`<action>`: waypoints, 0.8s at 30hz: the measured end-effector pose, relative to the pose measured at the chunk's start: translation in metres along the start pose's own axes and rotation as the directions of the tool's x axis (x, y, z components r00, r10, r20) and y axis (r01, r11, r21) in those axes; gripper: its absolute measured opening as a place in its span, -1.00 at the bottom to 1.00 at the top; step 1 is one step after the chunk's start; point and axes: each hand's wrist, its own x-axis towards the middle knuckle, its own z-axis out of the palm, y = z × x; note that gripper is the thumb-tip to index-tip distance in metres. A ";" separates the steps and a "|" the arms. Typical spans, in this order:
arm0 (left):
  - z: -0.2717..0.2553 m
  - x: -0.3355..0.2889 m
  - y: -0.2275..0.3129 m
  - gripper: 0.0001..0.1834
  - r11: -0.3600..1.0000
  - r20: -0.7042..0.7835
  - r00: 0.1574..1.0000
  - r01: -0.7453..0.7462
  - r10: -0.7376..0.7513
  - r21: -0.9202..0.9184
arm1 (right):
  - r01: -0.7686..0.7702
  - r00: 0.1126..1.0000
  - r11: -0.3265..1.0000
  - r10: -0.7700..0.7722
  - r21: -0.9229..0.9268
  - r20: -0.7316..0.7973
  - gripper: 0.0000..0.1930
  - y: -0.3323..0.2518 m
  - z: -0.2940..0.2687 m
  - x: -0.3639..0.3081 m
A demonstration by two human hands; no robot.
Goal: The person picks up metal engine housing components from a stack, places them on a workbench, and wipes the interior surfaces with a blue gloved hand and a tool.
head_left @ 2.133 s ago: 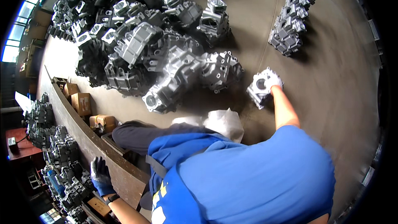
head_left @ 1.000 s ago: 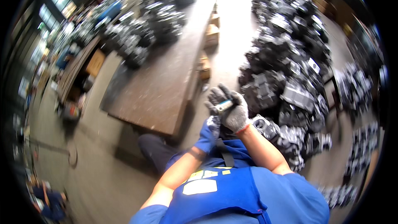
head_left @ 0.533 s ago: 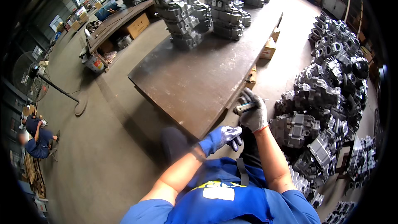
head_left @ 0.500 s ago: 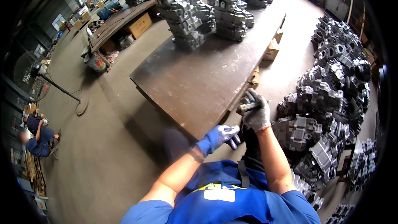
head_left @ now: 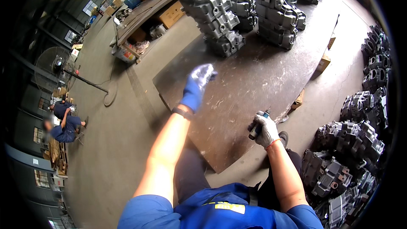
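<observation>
My right hand (head_left: 265, 129), in a pale knit work glove, is closed around a short dark hand tool (head_left: 255, 131) with a thin pointed tip, over the table's right edge. The tool's exact kind cannot be made out. My left hand (head_left: 199, 85), in a blue glove with a whitish coating, is stretched out over the brown metal table (head_left: 241, 101). Motion smears its fingers; nothing shows in them. Beyond it, apart from the hand, stands a leaning stack of grey metal castings (head_left: 212, 17). A second stack of castings (head_left: 277, 17) stands to its right.
Many castings (head_left: 360, 140) lie heaped on the floor at my right. Cardboard boxes (head_left: 323, 62) sit beside the table's right side. To the left are a pedestal fan (head_left: 57, 64), a seated person (head_left: 65, 123) and another workbench (head_left: 146, 12).
My left hand has swung forward from the table's near corner toward the leaning stack. My right hand keeps the tool, its tip now pointing forward. The view has shifted left.
</observation>
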 end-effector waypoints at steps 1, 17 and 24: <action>-0.007 0.025 -0.005 -0.69 0.990 -0.006 0.991 -0.137 0.137 0.027 | -0.046 0.998 0.997 0.044 0.062 0.039 -0.80 -0.006 0.002 0.008; 0.044 0.293 0.246 -0.21 -0.252 0.217 0.854 -0.105 0.473 0.962 | 0.098 0.990 0.995 -0.098 -0.004 -0.098 -0.53 -0.076 -0.021 0.060; 0.049 0.342 0.262 -0.42 -0.582 0.184 0.926 0.046 0.329 0.812 | 0.095 0.987 0.994 -0.088 0.046 -0.134 -0.57 -0.096 -0.037 0.050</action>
